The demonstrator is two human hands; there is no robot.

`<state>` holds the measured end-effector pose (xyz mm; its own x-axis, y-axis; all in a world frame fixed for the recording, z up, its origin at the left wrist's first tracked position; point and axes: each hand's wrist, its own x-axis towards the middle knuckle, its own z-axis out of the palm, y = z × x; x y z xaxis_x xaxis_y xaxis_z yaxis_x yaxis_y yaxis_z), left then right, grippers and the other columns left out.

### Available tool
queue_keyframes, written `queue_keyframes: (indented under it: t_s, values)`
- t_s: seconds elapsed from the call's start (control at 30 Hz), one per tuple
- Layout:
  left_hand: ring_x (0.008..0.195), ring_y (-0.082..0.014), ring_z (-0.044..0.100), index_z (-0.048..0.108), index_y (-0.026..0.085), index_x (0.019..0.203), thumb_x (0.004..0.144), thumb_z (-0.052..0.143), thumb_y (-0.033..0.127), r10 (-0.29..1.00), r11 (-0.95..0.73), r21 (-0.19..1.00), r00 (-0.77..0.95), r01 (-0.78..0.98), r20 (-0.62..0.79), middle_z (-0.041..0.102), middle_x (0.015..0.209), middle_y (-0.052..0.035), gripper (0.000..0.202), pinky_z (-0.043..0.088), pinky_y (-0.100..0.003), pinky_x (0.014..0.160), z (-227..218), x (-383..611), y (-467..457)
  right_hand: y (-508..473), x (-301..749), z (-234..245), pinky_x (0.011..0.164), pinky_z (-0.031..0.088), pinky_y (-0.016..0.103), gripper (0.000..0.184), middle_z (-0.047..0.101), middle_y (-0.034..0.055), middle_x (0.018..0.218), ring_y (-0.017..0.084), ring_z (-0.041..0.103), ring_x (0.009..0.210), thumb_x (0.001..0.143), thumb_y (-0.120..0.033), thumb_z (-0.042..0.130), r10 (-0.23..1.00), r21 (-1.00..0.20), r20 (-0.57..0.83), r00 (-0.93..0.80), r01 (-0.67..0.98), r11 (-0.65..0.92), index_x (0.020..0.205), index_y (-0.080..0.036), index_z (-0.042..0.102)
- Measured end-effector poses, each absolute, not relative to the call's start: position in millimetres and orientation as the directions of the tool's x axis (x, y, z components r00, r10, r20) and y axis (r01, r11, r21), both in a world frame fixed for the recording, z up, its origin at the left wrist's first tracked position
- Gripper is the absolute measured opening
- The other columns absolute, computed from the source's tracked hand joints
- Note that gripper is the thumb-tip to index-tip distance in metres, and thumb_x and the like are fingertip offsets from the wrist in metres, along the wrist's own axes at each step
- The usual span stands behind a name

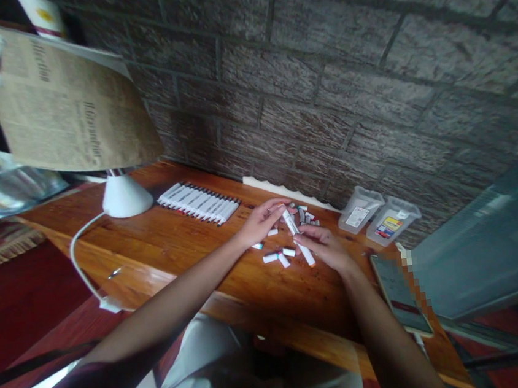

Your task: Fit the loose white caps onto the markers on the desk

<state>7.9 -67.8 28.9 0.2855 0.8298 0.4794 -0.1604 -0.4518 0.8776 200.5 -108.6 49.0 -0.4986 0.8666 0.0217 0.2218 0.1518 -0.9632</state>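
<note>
A white marker [291, 222] with an orange end is held tilted above the wooden desk. My right hand [324, 244] grips it around its middle, thumb and fingers closed. At its upper end, my left hand [265, 219] pinches with thumb and fingers, where a bit of orange shows between them. Loose white caps [288, 252] lie on the desk just below the hands. Behind the marker is a pile of more small caps [306, 216], partly hidden by my fingers. To the left, a neat row of white markers [199, 201] lies side by side.
Two clear plastic boxes [392, 222] with labels stand by the brick wall. A tablet [401, 293] lies along the desk's right edge. On the left stands a lamp [126, 195] with a newsprint shade, its white cord hanging over the front edge of the desk [163, 253].
</note>
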Motion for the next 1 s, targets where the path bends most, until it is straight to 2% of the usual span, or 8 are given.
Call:
queue_keyframes:
  t_s: [0.13, 0.23, 0.33, 0.4, 0.57, 0.7, 0.87, 1.0]
  values:
    - [0.078, -0.0138, 0.060, 0.058, 0.011, 0.119, 0.093, 0.044, 0.058, 0.859, -0.455, 0.884, 0.209, -0.106, 0.467, 0.069, 0.101, -0.0100, 0.056, 0.044, -0.021, 0.060, 21.5, 8.0, -60.9, -98.2, 212.4, 53.9, 0.053, 0.038, 0.020, 0.035, 0.063, -0.0010, 0.072, 0.008, 0.051, 0.058, 0.073, -0.049, 0.072, 0.911, -0.957, 0.121, -0.394, 0.196, 0.212, 0.086, -0.017, 0.064]
    - [0.075, -0.0142, 0.058, 0.062, 0.011, 0.106, 0.094, 0.038, 0.060, 0.882, -0.460, 0.888, 0.106, -0.014, 0.459, 0.068, 0.090, -0.0086, 0.056, 0.045, -0.023, 0.061, 15.5, 5.7, -54.1, -75.3, 248.8, 77.6, 0.054, 0.040, 0.020, 0.035, 0.059, -0.0019, 0.068, 0.008, 0.049, 0.056, 0.072, -0.049, 0.072, 0.940, -0.918, 0.330, -0.086, 0.203, 0.341, 0.081, -0.016, 0.062]
    - [0.075, -0.0148, 0.059, 0.064, 0.012, 0.095, 0.096, 0.036, 0.058, 0.874, -0.486, 0.871, 0.037, 0.069, 0.485, 0.067, 0.085, -0.0073, 0.054, 0.047, -0.025, 0.070, 12.8, 3.1, -50.2, -49.3, 303.7, 111.8, 0.058, 0.044, 0.023, 0.045, 0.066, 0.0039, 0.083, 0.013, 0.059, 0.068, 0.070, -0.049, 0.070, 0.799, -0.844, 0.522, 0.298, 0.315, 0.434, 0.099, -0.016, 0.063]
    - [0.077, -0.0151, 0.060, 0.064, 0.013, 0.091, 0.097, 0.035, 0.056, 0.858, -0.512, 0.852, 0.031, 0.110, 0.512, 0.068, 0.086, -0.0067, 0.053, 0.047, -0.026, 0.076, 12.5, 2.3, -49.9, -37.2, 337.4, 130.7, 0.060, 0.045, 0.025, 0.049, 0.069, 0.0073, 0.083, 0.016, 0.062, 0.070, 0.072, -0.048, 0.067, 0.702, -0.791, 0.573, 0.423, 0.509, 0.339, 0.106, -0.013, 0.063]
    - [0.082, -0.0165, 0.063, 0.065, 0.016, 0.086, 0.099, 0.033, 0.053, 0.838, -0.541, 0.810, 0.062, 0.227, 0.542, 0.069, 0.089, -0.0059, 0.051, 0.047, -0.026, 0.084, 12.8, 2.1, -54.2, -25.9, 366.6, 142.4, 0.070, 0.045, 0.028, 0.035, 0.073, 0.0109, 0.086, 0.023, 0.069, 0.080, 0.080, -0.043, 0.063, 0.814, -0.497, 0.447, 0.372, 0.859, -0.120, 0.099, -0.015, 0.070]
    - [0.083, -0.0168, 0.064, 0.064, 0.017, 0.085, 0.100, 0.032, 0.050, 0.828, -0.551, 0.782, 0.075, 0.292, 0.556, 0.069, 0.085, -0.0048, 0.049, 0.047, -0.026, 0.083, 12.2, 0.8, -57.0, -20.8, 353.2, 132.7, 0.073, 0.045, 0.029, 0.035, 0.074, 0.0121, 0.083, 0.026, 0.070, 0.087, 0.089, -0.044, 0.052, 0.916, -0.264, 0.306, 0.261, 0.947, -0.182, 0.092, -0.015, 0.071]
    - [0.080, -0.0155, 0.063, 0.064, 0.017, 0.083, 0.101, 0.029, 0.048, 0.827, -0.544, 0.757, 0.081, 0.362, 0.556, 0.068, 0.083, -0.0034, 0.049, 0.045, -0.025, 0.082, 12.1, -0.1, -58.3, -21.3, 345.2, 131.0, 0.072, 0.045, 0.025, 0.031, 0.074, 0.0066, 0.093, 0.014, 0.068, 0.061, 0.092, -0.035, 0.048, 0.950, -0.348, 0.244, 0.195, 0.932, -0.102, 0.109, -0.019, 0.069]
    - [0.079, -0.0155, 0.063, 0.063, 0.018, 0.082, 0.101, 0.030, 0.049, 0.822, -0.552, 0.739, 0.100, 0.386, 0.561, 0.068, 0.081, -0.0029, 0.049, 0.045, -0.025, 0.081, 11.9, -0.1, -57.7, -29.1, 348.7, 140.1, 0.076, 0.047, 0.025, 0.030, 0.074, 0.0070, 0.098, 0.014, 0.069, 0.063, 0.088, -0.032, 0.052, 0.919, -0.386, 0.329, 0.217, 0.919, -0.079, 0.108, -0.019, 0.070]
